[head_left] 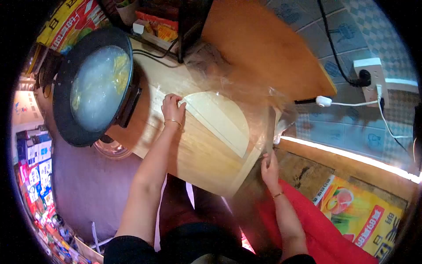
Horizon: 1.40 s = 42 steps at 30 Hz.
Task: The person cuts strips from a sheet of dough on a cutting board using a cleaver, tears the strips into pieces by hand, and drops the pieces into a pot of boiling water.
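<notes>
A pale, flat half-round dough sheet (220,121) lies on the wooden board (198,163), with a narrow strip marked off along its straight side. My left hand (172,108) is at the sheet's left corner, fingers curled and touching it. At the board's right edge, my right hand (270,169) is closed around the handle of what looks like a knife (270,132). Its greyish blade points away from me, apart from the dough. Clear plastic film (259,94) lies crumpled behind and beside the sheet.
On the left a black wok (63,110) holds whitish, steamy liquid with yellow pieces. A power strip (372,75) with cables hangs on the tiled wall at right. Printed yellow cardboard (351,211) lies lower right, near red cloth (303,220). A metal bowl (112,148) shows below the wok.
</notes>
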Each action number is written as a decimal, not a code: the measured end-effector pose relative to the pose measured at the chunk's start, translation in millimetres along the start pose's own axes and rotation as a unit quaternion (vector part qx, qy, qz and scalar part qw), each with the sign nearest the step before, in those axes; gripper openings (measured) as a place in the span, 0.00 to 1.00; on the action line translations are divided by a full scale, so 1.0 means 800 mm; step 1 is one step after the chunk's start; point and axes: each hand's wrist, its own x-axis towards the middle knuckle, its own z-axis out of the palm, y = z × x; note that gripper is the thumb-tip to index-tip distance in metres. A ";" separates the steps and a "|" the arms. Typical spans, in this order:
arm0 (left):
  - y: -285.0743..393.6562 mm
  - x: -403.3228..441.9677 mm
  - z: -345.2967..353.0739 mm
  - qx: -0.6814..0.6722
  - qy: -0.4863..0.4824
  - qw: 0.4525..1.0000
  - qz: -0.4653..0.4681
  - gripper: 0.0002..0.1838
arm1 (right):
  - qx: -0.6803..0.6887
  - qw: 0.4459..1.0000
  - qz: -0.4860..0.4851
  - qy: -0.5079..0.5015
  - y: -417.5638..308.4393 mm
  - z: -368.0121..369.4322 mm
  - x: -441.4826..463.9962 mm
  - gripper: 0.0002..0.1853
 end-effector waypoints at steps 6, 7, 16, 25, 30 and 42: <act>0.008 0.004 -0.002 -0.049 -0.040 0.997 -0.034 0.08 | -0.189 0.981 0.028 0.027 0.034 0.066 0.017 0.26; 0.007 0.005 -0.001 -0.124 -0.059 0.987 -0.079 0.07 | -0.212 0.976 0.046 0.017 0.035 0.074 0.020 0.26; 0.033 -0.061 -0.072 -0.252 -0.111 0.959 -0.074 0.11 | 0.246 0.928 0.252 0.124 0.072 0.154 -0.034 0.10; 0.063 -0.105 -0.139 -0.341 -0.167 0.918 -0.113 0.08 | 0.400 0.794 0.456 0.035 -0.010 0.147 -0.013 0.10; 0.031 -0.096 -0.188 -0.429 -0.152 0.870 -0.190 0.07 | 0.500 0.786 0.363 0.028 -0.035 0.086 -0.048 0.08; -0.155 -0.098 -0.136 -0.091 -0.132 0.984 -0.081 0.10 | 0.056 0.991 0.103 0.065 -0.070 0.133 -0.053 0.07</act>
